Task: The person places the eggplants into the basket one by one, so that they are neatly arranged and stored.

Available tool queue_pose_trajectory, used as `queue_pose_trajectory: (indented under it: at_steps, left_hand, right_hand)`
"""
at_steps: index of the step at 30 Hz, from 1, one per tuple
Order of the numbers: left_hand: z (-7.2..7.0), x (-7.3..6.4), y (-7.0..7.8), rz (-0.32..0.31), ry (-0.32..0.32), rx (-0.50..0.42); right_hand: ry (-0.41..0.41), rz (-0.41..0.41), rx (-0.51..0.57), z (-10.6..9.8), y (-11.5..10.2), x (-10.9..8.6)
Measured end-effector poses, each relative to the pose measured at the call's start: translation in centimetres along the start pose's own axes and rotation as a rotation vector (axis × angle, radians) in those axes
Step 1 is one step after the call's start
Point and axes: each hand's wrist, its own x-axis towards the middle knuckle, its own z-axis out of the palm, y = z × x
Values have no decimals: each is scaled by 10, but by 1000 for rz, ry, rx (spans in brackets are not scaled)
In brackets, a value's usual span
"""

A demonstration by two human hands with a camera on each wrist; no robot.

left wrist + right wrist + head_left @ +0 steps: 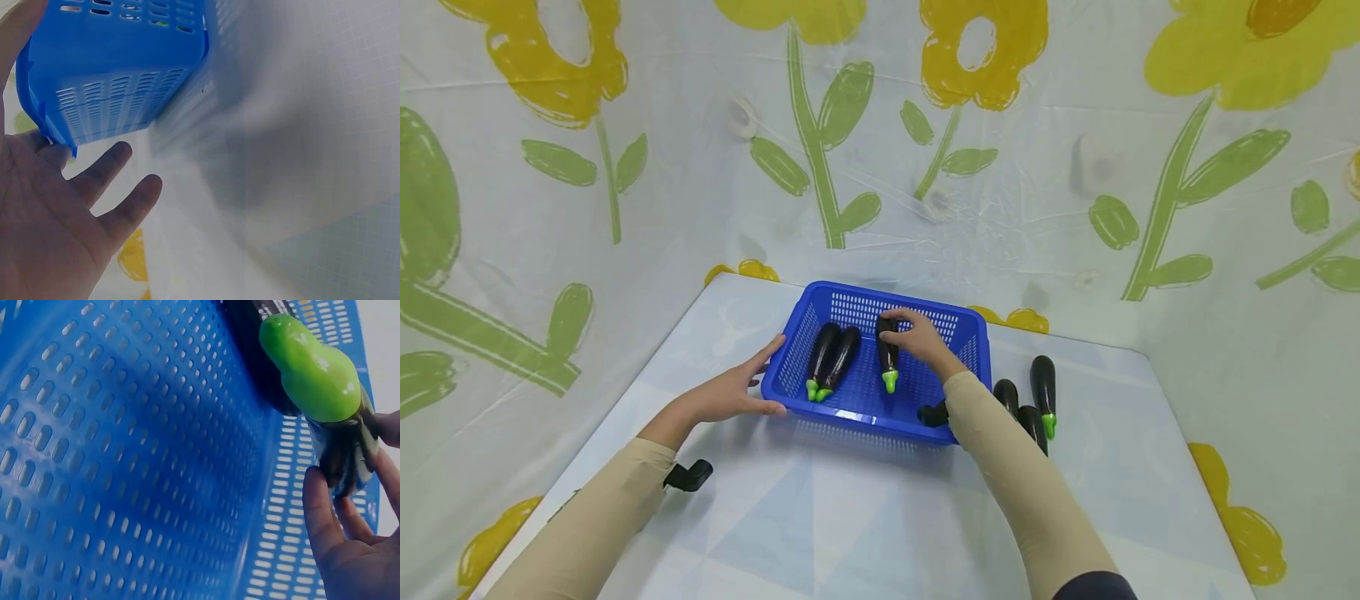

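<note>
A blue plastic basket (880, 423) with slotted walls stands on the table. My right hand (919, 336) grips a dark eggplant (887, 354) inside the basket, its green stem end pointing toward me. In the right wrist view, the thumb and fingers surround the dark body of that eggplant (340, 447). Two more eggplants (823, 350) lie side by side in the basket's left part. With fingers spread and fairly straight, my left hand (726, 396) touches the basket's left rim near the front corner. The left wrist view shows the palm of the left hand (53, 212) beside the basket wall.
Outside the basket, on the right, lie an eggplant (1043, 387) and two others partly hidden by my right sleeve (1000, 450). The table (820, 517) has a pale patterned cover. Flower-printed cloth (685, 167) hangs around it. Each wrist carries a black device (688, 476).
</note>
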Motion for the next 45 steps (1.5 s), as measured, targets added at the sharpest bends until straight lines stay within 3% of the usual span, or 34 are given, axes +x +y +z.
queue_pose_trajectory:
  at_steps: [15, 24, 35, 45]
  left_hand:
    - [0, 1, -2, 15, 2, -6]
    - [1, 1, -1, 28, 10, -1]
    - [1, 0, -3, 14, 4, -1]
    - [1, 1, -3, 15, 8, 4]
  right_hand:
    - [-86, 33, -94, 15, 5, 8]
    - [-194, 51, -95, 18, 2, 7]
    - [-204, 50, -111, 18, 3, 4]
    - [-156, 49, -138, 3, -6, 0]
